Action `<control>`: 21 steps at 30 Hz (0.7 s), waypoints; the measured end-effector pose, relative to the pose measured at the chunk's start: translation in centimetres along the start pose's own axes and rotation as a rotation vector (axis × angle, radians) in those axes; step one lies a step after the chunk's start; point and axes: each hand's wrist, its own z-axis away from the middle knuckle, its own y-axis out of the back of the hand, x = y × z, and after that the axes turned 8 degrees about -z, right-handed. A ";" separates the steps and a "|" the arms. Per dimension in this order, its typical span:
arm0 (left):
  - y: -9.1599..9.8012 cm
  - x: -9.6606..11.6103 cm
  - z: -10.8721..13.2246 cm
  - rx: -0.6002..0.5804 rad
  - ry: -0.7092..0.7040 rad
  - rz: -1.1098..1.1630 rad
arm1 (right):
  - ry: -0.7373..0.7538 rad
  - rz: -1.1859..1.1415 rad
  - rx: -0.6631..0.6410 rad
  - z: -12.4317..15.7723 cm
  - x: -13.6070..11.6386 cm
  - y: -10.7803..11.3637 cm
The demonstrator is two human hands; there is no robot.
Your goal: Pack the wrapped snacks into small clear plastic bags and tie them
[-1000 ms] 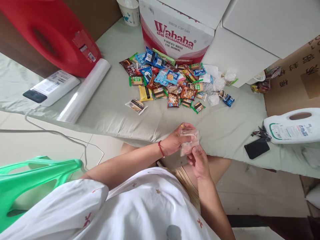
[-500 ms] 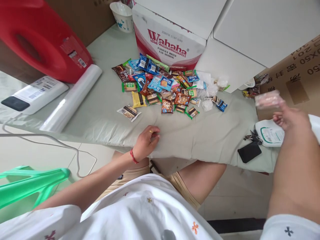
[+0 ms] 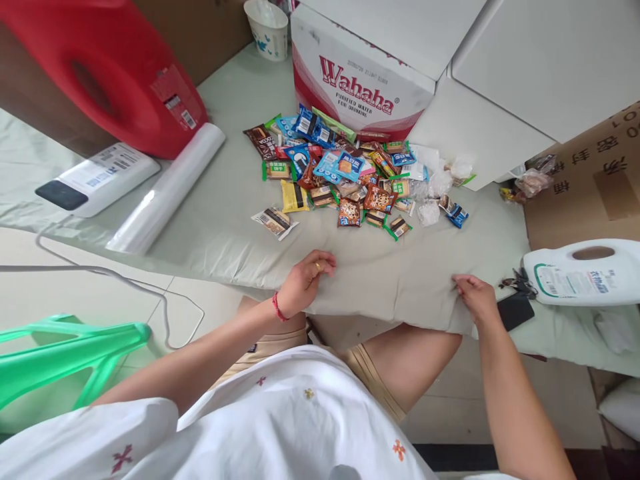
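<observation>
My left hand (image 3: 307, 280) rests near the front edge of the cloth-covered table (image 3: 390, 260), its fingers loosely curled with nothing in them. My right hand (image 3: 476, 299) is over the same edge farther right; its fingers are drawn together and I see nothing in them. Beyond both hands lies a heap of small wrapped snacks (image 3: 345, 167) in blue, brown, green and yellow packaging. One pale snack packet (image 3: 275, 222) sits apart at the heap's left. Crumpled clear wrappers (image 3: 430, 212) lie at its right. A pinkish clear-wrapped packet (image 3: 535, 183) tops a white container by the cardboard box.
A Wahaha water carton (image 3: 360, 100) stands behind the snacks, a paper cup (image 3: 267, 30) beside it. Left are a red jug (image 3: 120, 80), a plastic film roll (image 3: 167, 190) and a white device (image 3: 100, 180). Right are keys (image 3: 520, 283), a black pouch (image 3: 515, 311) and a white bottle (image 3: 575, 273).
My right hand has let go of the pinkish packet at the white container and come back left to the table edge. My left hand has barely moved; the view has shifted right.
</observation>
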 end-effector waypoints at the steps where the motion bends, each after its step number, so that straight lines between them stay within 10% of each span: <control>1: 0.1 0.1 0.0 -0.005 -0.027 0.004 | -0.007 0.010 -0.010 0.1 -0.1 0.0; 7: 0.7 0.4 -0.3 -0.082 -0.047 0.075 | 0.061 0.052 0.044 -5.2 -5.2 -1.3; 14: 0.8 0.9 0.0 -0.050 -0.050 0.043 | 0.483 0.226 0.124 -14.4 -16.5 -7.7; 21: 0.1 1.0 0.5 -0.051 -0.114 -0.037 | 0.486 0.196 0.044 -20.1 -22.1 -13.3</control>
